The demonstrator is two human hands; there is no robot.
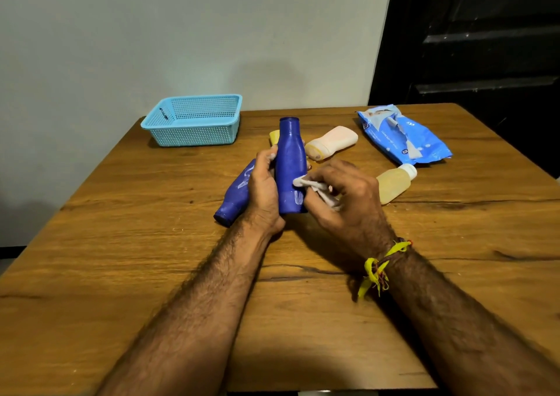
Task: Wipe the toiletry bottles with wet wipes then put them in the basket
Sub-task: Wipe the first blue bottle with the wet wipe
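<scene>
Blue lotion bottle stands upright over the worktop middle, long axis vertical, opening up. Left hand curls round it; right hand pinches a wet wipe against its side. Wiping is under way; next, carry it to the basket at the far left corner.

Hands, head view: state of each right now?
Left hand: fingers curled round the upright blue bottle, holding it.
Right hand: fingers pinch a white wet wipe against that bottle.
</scene>
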